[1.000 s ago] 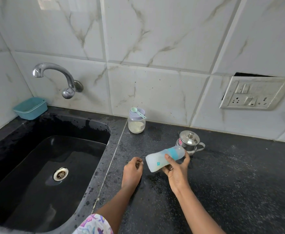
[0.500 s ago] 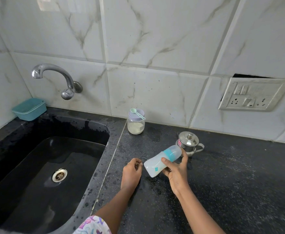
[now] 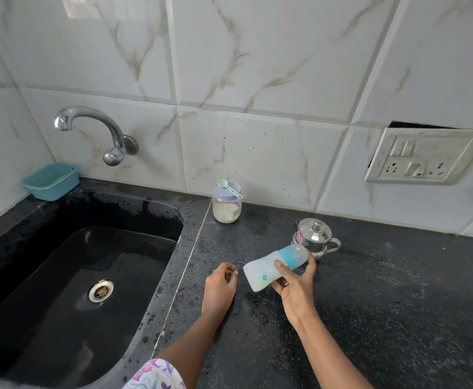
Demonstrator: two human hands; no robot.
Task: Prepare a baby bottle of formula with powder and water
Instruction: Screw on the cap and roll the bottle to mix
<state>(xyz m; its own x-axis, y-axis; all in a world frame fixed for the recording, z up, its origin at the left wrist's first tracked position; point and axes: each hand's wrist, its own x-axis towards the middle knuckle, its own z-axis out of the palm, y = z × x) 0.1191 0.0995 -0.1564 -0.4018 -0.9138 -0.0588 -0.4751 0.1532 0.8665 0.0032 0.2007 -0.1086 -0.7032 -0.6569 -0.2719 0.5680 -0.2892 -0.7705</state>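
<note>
The right hand (image 3: 295,287) is clamped on the baby bottle (image 3: 269,266), thumb across the front just below the teal collar and the other fingers wrapped underneath. The bottle is held up off the counter (image 3: 398,304), tipped almost onto its side, base toward the left hand and capped end up toward the steel pot (image 3: 315,237). The clear cap and collar are on. The body looks cloudy white, and I can't tell from here whether anything is inside.

The left hand (image 3: 220,287) rests on the counter just beside the bottle's base, fingers curled in. Whether it pinches something small or holds nothing, I cannot tell.

Further back, the jar of powder (image 3: 227,210) stands against the wall tiles with its lid on and a mint scoop (image 3: 228,188) lying across the top. The sink (image 3: 117,209) and tap (image 3: 89,127) are off to the left.

To my eye this is the opening step: the bottle is in hand but not yet opened, and the jar is closed. The next move probably calls for standing the bottle upright and having the left hand steady the body while the collar is twisted off. Doing that over the counter should keep it from rolling toward the sink.
</note>
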